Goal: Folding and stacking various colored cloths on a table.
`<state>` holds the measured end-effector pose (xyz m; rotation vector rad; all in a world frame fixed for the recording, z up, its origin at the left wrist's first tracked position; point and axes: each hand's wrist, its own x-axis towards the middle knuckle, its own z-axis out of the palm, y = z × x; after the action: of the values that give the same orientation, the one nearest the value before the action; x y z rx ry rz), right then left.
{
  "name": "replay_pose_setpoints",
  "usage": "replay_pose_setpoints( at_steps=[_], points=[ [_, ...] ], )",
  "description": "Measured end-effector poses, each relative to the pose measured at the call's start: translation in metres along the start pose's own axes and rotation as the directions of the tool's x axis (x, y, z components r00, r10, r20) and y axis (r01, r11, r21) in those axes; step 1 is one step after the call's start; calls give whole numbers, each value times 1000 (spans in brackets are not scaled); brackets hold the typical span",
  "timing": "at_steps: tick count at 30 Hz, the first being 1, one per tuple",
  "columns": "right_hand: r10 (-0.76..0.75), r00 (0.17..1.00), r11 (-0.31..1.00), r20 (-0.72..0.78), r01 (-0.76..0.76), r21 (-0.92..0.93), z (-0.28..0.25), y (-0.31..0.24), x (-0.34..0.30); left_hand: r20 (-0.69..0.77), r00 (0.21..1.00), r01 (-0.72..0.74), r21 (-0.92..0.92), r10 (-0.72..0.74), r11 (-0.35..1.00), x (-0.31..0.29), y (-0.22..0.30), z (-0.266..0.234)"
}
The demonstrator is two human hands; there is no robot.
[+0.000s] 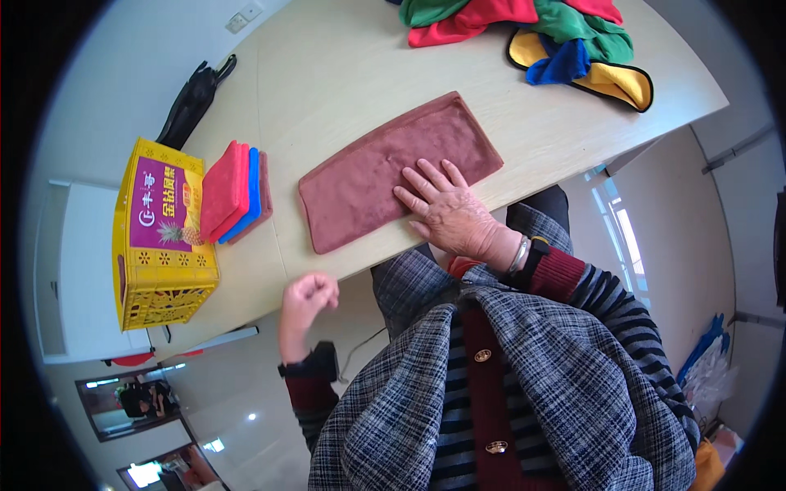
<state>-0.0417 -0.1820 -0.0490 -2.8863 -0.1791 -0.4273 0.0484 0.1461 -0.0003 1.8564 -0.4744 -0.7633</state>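
A brownish-red towel [360, 196], folded into a long rectangle, lies at a slant on the pale table [360, 65]. On its near right part rests my right hand [449, 211], flat with the fingers spread. My left hand [309, 301] hovers just off the table's front edge, lower left of the towel. Its fingers are curled in loosely, slightly blurred, and nothing shows in them. To the left, folded red cloths [223, 192], a blue cloth [252, 196] and a brownish-red cloth [265, 199] lean in a row against a yellow crate.
The yellow plastic crate [168, 303] with a purple panel stands at the table's left end. Behind it lies a long black object [192, 102]. At the far right is a heap of red, green and blue cloths [491, 16], with a black-edged yellow cloth [622, 82].
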Motion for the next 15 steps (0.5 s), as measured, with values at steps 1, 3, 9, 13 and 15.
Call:
replay_pose_setpoints(
  at_steps=[1, 3, 9, 13, 15],
  points=[
    [-4, 1000, 1000, -14, 5, 17, -2, -4, 3, -13, 999, 39, -4, -39, 999, -26, -16, -10],
    [-25, 1000, 1000, -8, 26, 14, -1, -8, 6, -47, 969, 247, 108, -243, 963, -68, -56, -24],
    [-20, 990, 981, 143, -8, 195, -21, 3, 21, -516, 853, 255, 540, 77, 802, -88, -43, -15],
    [-17, 999, 978, 32, 10, 210, -26, 24, 28, -502, 732, -37, 646, 461, 762, -2, 13, 8],
    [-38, 999, 984, 13, 35, 177, -22, 19, 31, -362, 729, -106, 779, 581, 619, 29, 24, 14]
  ],
)
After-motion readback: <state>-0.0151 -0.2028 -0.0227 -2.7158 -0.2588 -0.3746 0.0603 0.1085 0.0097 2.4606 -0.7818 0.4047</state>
